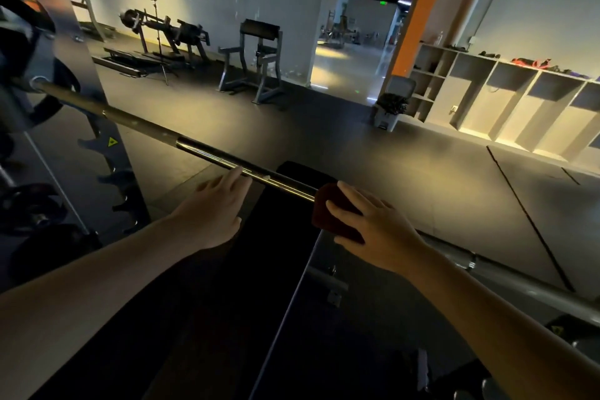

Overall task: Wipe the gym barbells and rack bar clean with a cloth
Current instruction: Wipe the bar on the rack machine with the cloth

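A long steel barbell runs from the upper left down to the lower right, resting in the rack. My right hand grips a dark red cloth wrapped around the bar near its middle. To the left of the cloth, my left hand lies with straight fingers, its fingertips touching the shiny part of the bar. Black weight plates sit on the bar's left end.
The grey rack upright with toothed hooks stands at the left. A black bench pad lies under the bar. Other gym machines stand at the far wall, and open cubby shelves line the right side.
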